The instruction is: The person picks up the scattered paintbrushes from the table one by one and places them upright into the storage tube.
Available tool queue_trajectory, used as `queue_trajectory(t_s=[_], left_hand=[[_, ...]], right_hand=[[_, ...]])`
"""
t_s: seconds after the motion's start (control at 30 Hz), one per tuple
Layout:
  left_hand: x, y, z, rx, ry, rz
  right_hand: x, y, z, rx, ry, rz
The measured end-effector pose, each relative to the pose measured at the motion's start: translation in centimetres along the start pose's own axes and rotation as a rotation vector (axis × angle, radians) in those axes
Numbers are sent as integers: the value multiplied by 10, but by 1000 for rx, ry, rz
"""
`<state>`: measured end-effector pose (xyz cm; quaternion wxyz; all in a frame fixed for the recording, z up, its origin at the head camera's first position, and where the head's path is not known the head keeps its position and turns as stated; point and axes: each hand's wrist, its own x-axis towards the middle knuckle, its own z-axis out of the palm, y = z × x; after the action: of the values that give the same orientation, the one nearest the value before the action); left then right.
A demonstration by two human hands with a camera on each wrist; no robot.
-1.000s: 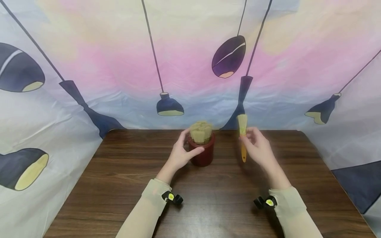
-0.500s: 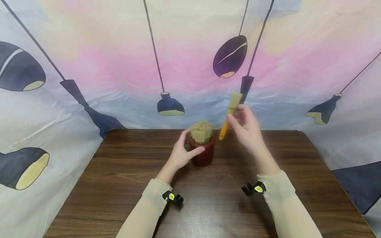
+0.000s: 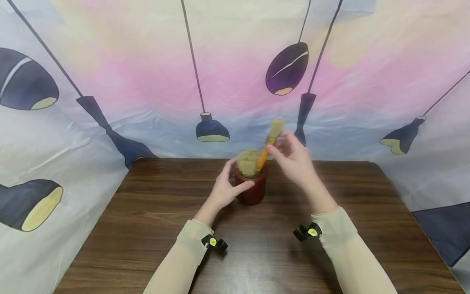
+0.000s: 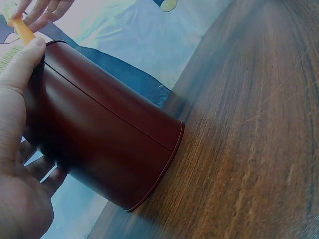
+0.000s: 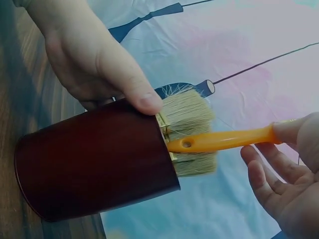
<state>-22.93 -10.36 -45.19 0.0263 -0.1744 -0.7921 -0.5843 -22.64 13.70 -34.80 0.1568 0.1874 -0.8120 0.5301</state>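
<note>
A dark red cup [image 3: 251,193] stands upright near the back of the table, packed with several paintbrushes [image 3: 246,164], bristles upward. My left hand [image 3: 222,187] grips the cup from its left side, thumb along the front near the rim; the left wrist view shows the smooth cup wall [image 4: 104,124] with a seam. Between thumb and fingers, my right hand [image 3: 295,161] pinches another paintbrush [image 3: 262,158], tilted with bristles up. In the right wrist view, its orange handle [image 5: 224,140] has its holed end at the cup's mouth, in front of the other bristles [image 5: 188,112].
The dark wooden table [image 3: 154,228] extends around the cup on all sides. Behind it hangs a cloth backdrop [image 3: 235,73] printed with dark lamps. A small camera is strapped to each wrist.
My right hand has carried the paintbrush up and leftward from the cup's right side to above its mouth, lowering the handle end to the rim. The left hand has stayed on the cup.
</note>
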Motion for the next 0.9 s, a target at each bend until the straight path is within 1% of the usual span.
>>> queue_trajectory(t_s=[0.07, 0.17, 0.23, 0.3, 0.43, 0.63, 0.73, 0.77, 0.87, 0.9], left_hand=[[2, -8, 1, -2, 7, 4], [2, -12, 0, -4, 11, 16], [2, -14, 0, -1, 11, 19], [2, -14, -1, 5, 11, 19], [2, -13, 0, 2, 8, 18], [2, -13, 1, -18, 8, 23], [2, -8, 2, -13, 12, 17], [1, -5, 2, -11, 12, 14], [-3, 11, 0, -6, 8, 9], [-4, 13, 0, -6, 6, 6]], right_hand=[[-1, 2, 1, 4, -15, -2], [-1, 7, 2, -6, -47, 1], [-2, 11, 3, -32, -65, 4], [-4, 15, 4, -65, -81, 4], [-8, 21, 7, -86, -121, 12], [-11, 32, 12, -115, -212, 42], [-11, 36, 13, -129, -226, 34], [-11, 37, 13, -130, -218, 25], [-10, 37, 14, -127, -174, 2], [-9, 36, 14, -124, -160, -7]])
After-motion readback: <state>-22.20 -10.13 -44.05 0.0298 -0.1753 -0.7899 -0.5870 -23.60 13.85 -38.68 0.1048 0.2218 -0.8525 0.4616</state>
